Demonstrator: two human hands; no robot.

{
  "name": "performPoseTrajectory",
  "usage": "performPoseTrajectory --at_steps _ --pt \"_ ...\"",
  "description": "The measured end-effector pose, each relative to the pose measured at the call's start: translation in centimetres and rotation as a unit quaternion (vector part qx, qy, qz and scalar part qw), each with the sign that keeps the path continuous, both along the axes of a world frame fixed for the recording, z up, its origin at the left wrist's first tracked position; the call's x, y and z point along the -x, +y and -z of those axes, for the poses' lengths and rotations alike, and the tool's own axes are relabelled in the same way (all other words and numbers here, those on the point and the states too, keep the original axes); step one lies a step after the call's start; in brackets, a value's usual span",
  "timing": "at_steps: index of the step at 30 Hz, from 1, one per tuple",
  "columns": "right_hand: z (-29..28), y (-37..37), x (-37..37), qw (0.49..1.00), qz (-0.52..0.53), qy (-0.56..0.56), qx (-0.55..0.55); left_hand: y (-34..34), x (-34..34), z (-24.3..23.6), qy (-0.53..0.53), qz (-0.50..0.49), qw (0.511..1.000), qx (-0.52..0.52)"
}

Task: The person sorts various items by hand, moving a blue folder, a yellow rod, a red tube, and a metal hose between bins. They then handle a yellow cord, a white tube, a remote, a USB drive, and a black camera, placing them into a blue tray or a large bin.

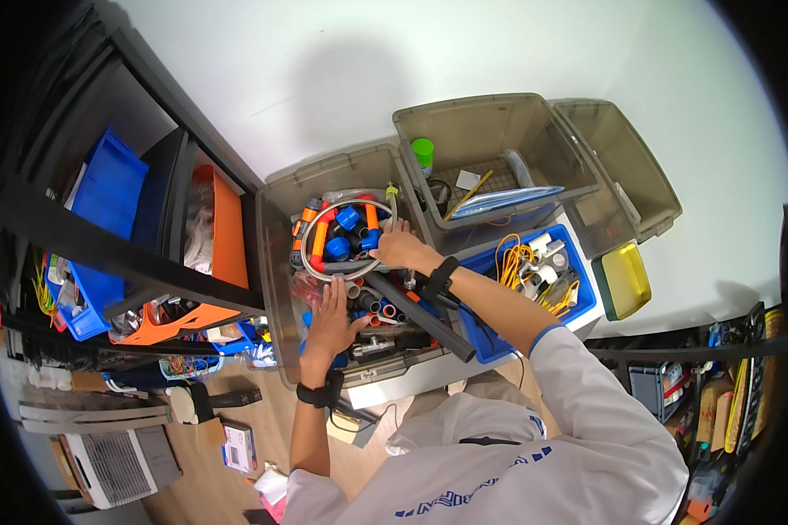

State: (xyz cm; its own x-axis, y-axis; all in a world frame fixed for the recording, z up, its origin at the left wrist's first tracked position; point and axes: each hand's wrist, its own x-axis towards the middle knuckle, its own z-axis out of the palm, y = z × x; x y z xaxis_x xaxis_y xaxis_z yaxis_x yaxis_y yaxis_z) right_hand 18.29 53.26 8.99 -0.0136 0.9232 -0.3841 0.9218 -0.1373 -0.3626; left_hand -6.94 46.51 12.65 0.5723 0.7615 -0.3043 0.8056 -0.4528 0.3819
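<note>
A coiled silvery flexible hose (304, 248) lies in a loop on top of a full grey storage bin (276, 262). My right hand (403, 249) reaches in from the right, its fingers closed on the loop's right side. At the loop's lower edge is my left hand (328, 319), fingers stretched out and thumb apart, the fingertips at the hose. Inside and around the coil are orange pipe pieces (320, 234) and blue pipe fittings (338, 248). A long dark grey pipe (420, 317) slants from under my right hand over the bin's near edge.
To the right stand another grey bin (499, 109) with a green cup (422, 153), a blue tray (484, 343) of yellow cable and white fittings, and a yellow-green container (626, 280). A black shelf rack (149, 254) with blue and orange bins rises close on the left.
</note>
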Motion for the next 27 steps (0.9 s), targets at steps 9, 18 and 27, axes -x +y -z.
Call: performPoseTrajectory --at_steps 9,18,27 --pt "-3.0 1.0 -0.9 0.996 -0.082 -0.004 -0.03 2.3 -0.6 -1.3 -0.036 0.04 0.999 -0.001" --pt "-14.6 -21.5 -9.6 0.963 -0.059 0.203 -0.17 -4.1 -0.9 -8.0 -0.186 0.028 0.982 0.027" --pt "-11.8 -37.8 -22.8 0.96 0.242 0.141 -0.025 -11.7 -6.5 -15.2 -0.278 0.059 0.959 0.006"
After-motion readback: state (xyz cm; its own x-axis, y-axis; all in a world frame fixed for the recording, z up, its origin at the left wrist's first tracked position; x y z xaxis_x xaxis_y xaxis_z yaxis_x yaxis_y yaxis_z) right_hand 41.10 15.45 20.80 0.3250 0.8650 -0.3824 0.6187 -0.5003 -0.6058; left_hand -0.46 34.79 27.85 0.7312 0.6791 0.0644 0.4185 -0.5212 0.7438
